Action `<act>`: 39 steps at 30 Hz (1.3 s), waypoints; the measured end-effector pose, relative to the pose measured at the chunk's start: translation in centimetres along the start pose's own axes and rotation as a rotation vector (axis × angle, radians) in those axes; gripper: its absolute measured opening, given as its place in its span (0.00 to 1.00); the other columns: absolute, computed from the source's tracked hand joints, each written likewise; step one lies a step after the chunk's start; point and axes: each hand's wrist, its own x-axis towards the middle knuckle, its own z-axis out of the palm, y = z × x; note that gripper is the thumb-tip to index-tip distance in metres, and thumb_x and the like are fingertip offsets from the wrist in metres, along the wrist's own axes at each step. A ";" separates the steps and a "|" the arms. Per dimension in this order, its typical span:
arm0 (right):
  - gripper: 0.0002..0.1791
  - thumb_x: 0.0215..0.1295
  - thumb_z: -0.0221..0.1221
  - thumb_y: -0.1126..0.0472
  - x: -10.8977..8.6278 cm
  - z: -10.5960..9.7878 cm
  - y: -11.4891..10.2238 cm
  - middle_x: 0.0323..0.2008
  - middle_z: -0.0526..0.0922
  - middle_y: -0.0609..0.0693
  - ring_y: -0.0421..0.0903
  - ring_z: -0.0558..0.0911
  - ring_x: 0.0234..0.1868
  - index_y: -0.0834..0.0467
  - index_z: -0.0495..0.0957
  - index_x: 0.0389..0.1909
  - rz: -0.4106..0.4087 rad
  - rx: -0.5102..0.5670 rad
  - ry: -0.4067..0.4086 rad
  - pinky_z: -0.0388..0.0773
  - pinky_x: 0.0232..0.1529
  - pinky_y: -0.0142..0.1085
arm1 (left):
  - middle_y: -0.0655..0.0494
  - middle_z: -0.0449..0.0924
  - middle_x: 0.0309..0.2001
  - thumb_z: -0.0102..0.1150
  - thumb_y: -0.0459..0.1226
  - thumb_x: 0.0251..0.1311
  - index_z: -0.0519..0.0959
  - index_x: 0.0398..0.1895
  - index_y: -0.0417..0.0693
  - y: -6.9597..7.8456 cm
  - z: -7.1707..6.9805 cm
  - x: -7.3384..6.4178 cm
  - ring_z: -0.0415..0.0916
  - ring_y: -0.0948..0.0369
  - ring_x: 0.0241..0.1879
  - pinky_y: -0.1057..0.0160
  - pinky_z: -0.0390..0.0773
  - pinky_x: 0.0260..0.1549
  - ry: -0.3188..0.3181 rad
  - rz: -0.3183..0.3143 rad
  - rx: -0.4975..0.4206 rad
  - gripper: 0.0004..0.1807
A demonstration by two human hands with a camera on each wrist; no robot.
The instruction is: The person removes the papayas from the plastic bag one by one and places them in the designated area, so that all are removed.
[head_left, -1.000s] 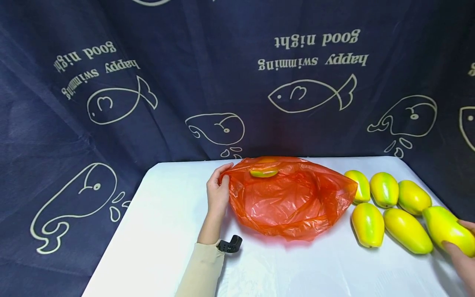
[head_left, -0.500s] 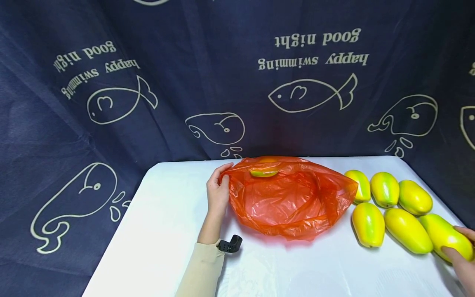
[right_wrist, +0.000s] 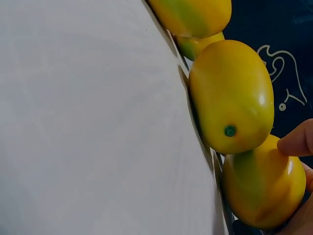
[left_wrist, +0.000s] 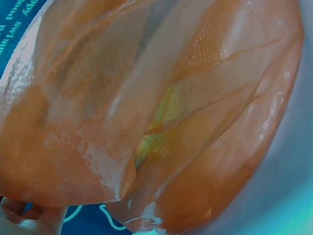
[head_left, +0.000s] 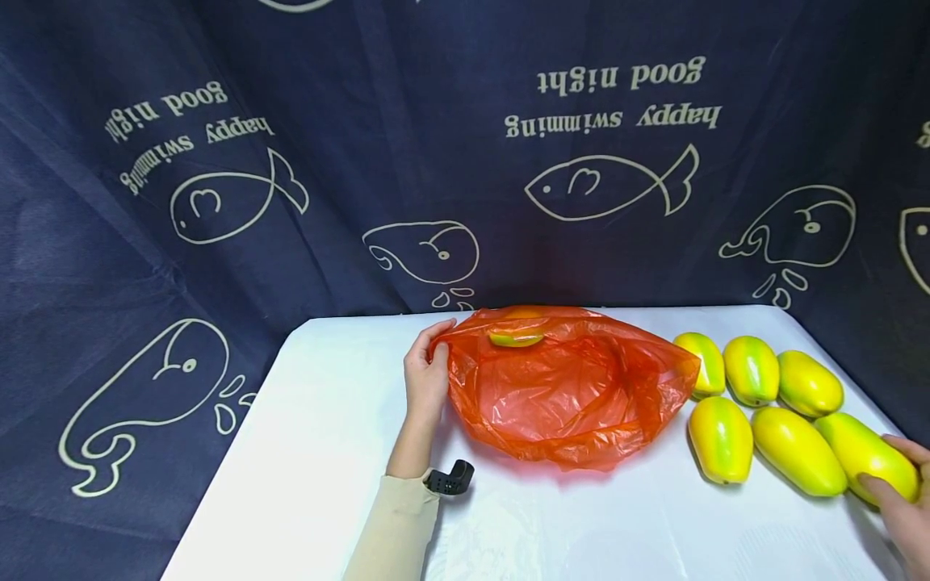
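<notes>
A red plastic bag (head_left: 559,403) lies on the table, its mouth spread towards me. My left hand (head_left: 427,383) pinches the bag's left rim between thumb and fingers. Inside, near the back, a yellow-green papaya (head_left: 517,339) shows; in the left wrist view its yellow patch (left_wrist: 168,105) glows through the film. Far right, my right hand (head_left: 904,504) grips a smooth yellow-green papaya (head_left: 865,452), thumb on the near side, fingers on the far side. It sits beside another papaya (head_left: 799,450). In the right wrist view the held papaya (right_wrist: 261,191) is partly covered by the hand.
Several more papayas stand in two rows right of the bag, including a front one (head_left: 721,440) and a back one (head_left: 752,371). The white-covered table (head_left: 349,420) ends at a dark blue curtain (head_left: 407,161) with fish drawings. A black strap (head_left: 450,478) circles my left wrist.
My right hand has brought the held papaya down and slightly left, against the front row, then nudged it a little further back. The left hand and bag have stayed put.
</notes>
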 end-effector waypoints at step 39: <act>0.32 0.58 0.57 0.74 -9.2 -0.5 -15.1 0.70 0.68 0.34 0.25 0.60 0.71 0.58 0.71 0.67 -0.672 0.092 -0.034 0.54 0.63 0.12 | 0.47 0.81 0.60 0.45 0.29 0.71 0.80 0.59 0.41 -0.3 0.0 0.1 0.78 0.52 0.58 0.60 0.80 0.59 -0.009 0.002 0.004 0.18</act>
